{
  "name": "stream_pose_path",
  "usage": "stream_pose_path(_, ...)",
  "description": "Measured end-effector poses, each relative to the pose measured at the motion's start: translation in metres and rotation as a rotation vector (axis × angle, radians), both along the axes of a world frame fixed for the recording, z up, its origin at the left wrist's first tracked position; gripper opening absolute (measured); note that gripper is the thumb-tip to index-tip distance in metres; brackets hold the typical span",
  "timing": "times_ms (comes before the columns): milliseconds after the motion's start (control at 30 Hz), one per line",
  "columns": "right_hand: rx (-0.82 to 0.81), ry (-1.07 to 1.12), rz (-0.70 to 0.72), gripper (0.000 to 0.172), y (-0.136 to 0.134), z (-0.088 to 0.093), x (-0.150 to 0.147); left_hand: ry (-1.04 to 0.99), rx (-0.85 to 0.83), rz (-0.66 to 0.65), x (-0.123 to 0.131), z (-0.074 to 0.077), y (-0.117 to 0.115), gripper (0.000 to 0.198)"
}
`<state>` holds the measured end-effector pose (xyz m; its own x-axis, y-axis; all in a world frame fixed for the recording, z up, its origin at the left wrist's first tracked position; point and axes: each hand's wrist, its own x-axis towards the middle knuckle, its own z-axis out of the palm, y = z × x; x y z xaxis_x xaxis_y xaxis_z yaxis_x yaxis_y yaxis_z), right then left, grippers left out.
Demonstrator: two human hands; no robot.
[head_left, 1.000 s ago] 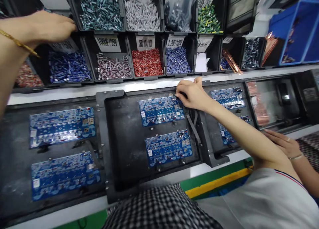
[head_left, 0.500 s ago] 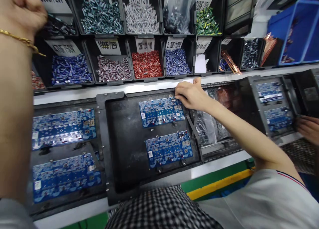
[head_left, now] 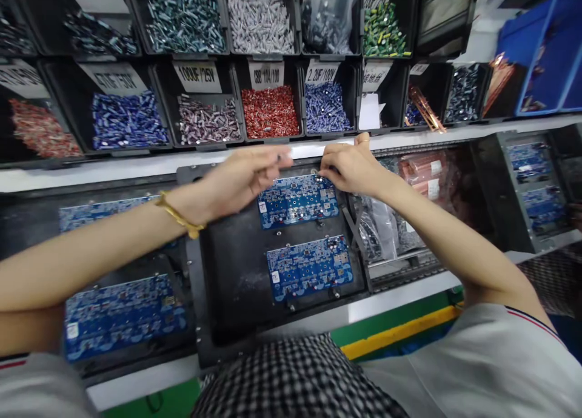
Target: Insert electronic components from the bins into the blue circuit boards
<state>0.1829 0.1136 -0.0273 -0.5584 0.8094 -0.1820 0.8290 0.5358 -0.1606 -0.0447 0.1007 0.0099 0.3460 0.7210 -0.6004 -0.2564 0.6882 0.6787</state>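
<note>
My left hand (head_left: 245,178), smeared by motion, is above the left edge of the upper blue circuit board (head_left: 297,201). Its thumb and fingers are pinched, with a small dark component (head_left: 279,158) showing at the tips. My right hand (head_left: 348,168) is at that board's upper right corner, fingertips pressed together and touching or just above it. Whatever those fingers hold is hidden. Below lies a second blue circuit board (head_left: 310,269). Both boards rest in a black tray fixture (head_left: 231,284) and carry a few small upright parts near their right ends.
Black bins of loose components, such as red capacitors (head_left: 270,113) and blue capacitors (head_left: 128,119), line the back. Another tray with blue boards (head_left: 125,315) stands left, partly under my left arm. Bagged parts (head_left: 382,233) lie right. A blue crate (head_left: 541,54) stands far right.
My left hand has swung from the upper left bins down and right to the upper board. My right hand stays at the board's corner. The view has shifted slightly.
</note>
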Motion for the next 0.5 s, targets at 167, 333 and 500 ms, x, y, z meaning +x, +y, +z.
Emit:
stream_pose_path(167,0.059,0.227,-0.152,0.027,-0.03,0.012,-0.017,-0.038,-0.203,-0.002,0.014,-0.022,-0.037,0.02)
stream_pose_path(333,0.127,0.343,-0.081,0.023,-0.062,0.02,-0.042,-0.095,-0.138,0.032,0.026,-0.023,-0.047,0.027)
stream_pose_path(500,0.186,0.203,-0.1,0.027,-0.065,0.027,-0.035,-0.036,-0.196,-0.015,0.013,-0.008,-0.047,0.023)
